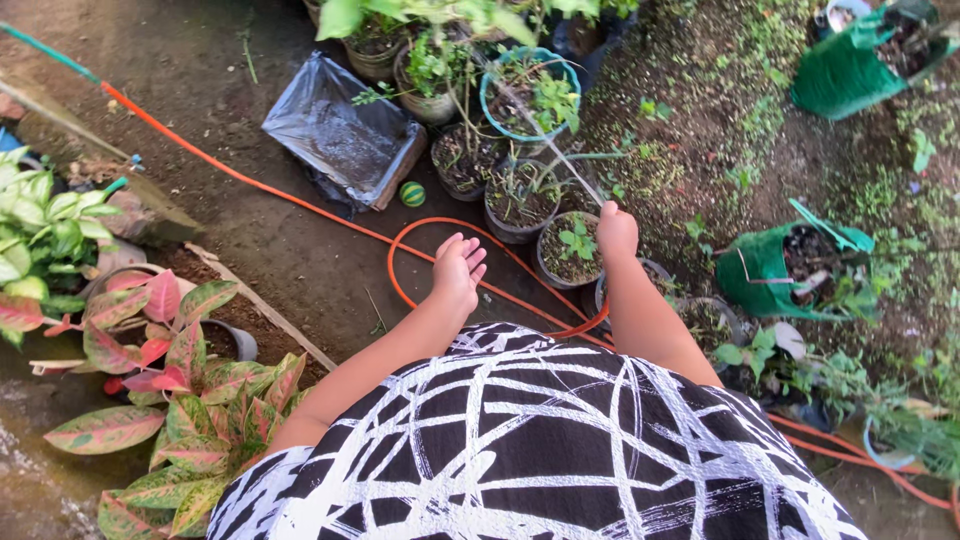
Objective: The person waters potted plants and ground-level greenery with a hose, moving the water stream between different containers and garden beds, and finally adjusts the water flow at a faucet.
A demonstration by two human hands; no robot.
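Orange hose (300,200) runs across bare soil from upper left, loops between the arms, passes under the right forearm. Right hand (617,230) fisted, grip closed on a thin pale stem or rod (540,150) that slants up and left over the pots; cannot tell which of the two it is. Left hand (458,270) held out flat, fingers (470,252) spread wide, holding nothing, hovering above the hose loop.

Small black pot with a seedling (572,250) sits just left of the right hand. More dark pots (520,200) cluster behind it, and a blue-rimmed pot (530,92) stands further back among leafy plants.

Black plastic-lined tray (340,135) lies on the soil upper left of the loop; small green striped ball (412,193) just beside its corner. Pink-and-green leafed plant (180,400) at lower left. Green grow bags (790,270) to the right, on weedy ground. Black-and-white patterned garment (540,450) fills the bottom of view.
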